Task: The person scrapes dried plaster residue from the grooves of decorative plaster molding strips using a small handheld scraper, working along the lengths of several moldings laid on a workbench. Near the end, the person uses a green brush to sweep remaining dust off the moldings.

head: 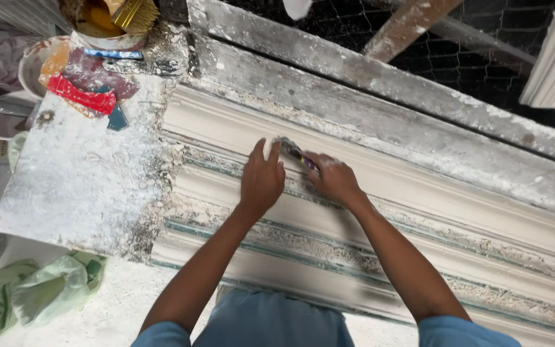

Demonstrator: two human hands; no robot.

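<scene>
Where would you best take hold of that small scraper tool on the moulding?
Probably by its dark handle, coming from the right hand side. The blade end lies flat on the plaster moulding under the left hand's fingers, so only the handle is free.

The counter [78, 186] was a plaster-crusted slab, its edges crumbled and grey. On it lay a long white moulding [431, 212], ridged lengthwise, with teal streaks in its grooves. At the counter's far left corner lay a red scraper [81, 96] beside a small blue chip [117, 119], and behind them stood a pot [104, 29] holding a brush [136, 13]. A grey plank [380, 80] ran along the moulding's far side.
</scene>
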